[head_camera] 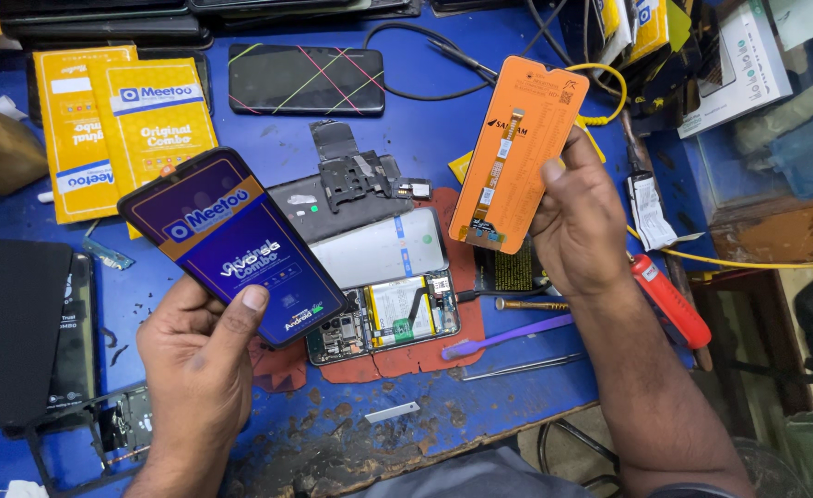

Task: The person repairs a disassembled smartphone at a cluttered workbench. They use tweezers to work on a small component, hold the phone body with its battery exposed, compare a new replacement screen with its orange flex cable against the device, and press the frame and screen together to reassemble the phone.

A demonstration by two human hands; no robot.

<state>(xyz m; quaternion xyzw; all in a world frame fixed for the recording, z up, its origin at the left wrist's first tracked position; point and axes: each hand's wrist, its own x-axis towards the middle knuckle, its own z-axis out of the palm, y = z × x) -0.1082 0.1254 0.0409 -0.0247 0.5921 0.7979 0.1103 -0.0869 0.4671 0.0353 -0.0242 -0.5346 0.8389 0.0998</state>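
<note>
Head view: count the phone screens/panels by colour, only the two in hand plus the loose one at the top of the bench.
Dark blue-faced screen, in the left hand: 1
Orange-backed screen with flex cable, in the right hand: 1
Black screen with crossed coloured lines, lying on the blue bench: 1
Total: 3

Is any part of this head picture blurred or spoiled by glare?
Head view: the left hand, its dark screen panel and the right hand with the orange panel are sharp; soft glare on the opened phone; right edge dim.
</note>
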